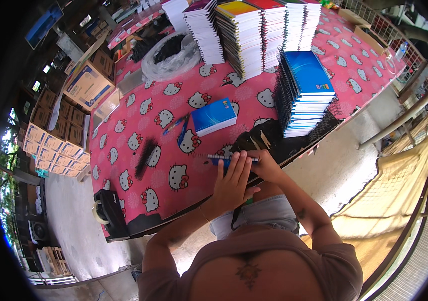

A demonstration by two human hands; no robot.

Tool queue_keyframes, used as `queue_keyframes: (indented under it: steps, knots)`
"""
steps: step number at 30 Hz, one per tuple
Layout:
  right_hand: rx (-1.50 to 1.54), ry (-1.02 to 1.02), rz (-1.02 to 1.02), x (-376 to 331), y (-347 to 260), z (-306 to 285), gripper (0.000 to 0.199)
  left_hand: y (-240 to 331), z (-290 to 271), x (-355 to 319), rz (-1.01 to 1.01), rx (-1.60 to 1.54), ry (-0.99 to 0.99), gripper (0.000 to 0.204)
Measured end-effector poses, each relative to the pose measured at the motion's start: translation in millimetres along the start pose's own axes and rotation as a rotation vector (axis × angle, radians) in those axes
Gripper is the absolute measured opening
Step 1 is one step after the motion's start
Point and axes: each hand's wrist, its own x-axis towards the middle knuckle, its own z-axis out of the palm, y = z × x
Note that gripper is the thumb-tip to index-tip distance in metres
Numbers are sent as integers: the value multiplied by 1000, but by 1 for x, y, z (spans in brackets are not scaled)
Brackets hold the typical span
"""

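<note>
Near the front edge of the table I have a small blue-covered notebook point(215, 160), its white pages seen edge-on and a thin coil sticking out at its left end. My right hand point(266, 166) is closed round its right end. Across it lies my left hand point(231, 181), fingers stretched out flat and the thumb apart. Beyond them rests a blue notebook block point(214, 117), beside a blue pen point(183, 131). A bundle of black coils point(145, 158) lies to the left. The fingertips of my right hand are partly hidden.
A tall stack of blue notebooks point(304, 95) with black coils stands to the right, more notebook stacks point(244, 40) behind. A plastic bag point(171, 62) holds dark coils. A tape dispenser point(110, 213) sits at the near left corner; cardboard boxes point(88, 85) are piled beyond the left edge.
</note>
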Motion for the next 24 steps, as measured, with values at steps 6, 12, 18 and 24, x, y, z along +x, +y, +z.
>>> queue_keyframes:
  steps: [6,12,18,24]
  knots:
    - [-96,-29,29,4,-10,-1,26,-38,-9,27,1,-156,59,42]
    - [-155,58,-149,-1,-29,-17,29,-27,-27,41,-28,-254,190,22]
    - [46,-10,73,-9,-35,-51,22,-37,-19,32,7,-263,148,19]
    - [23,-67,-29,-4,-36,-57,10,-36,-20,36,-19,-302,172,22]
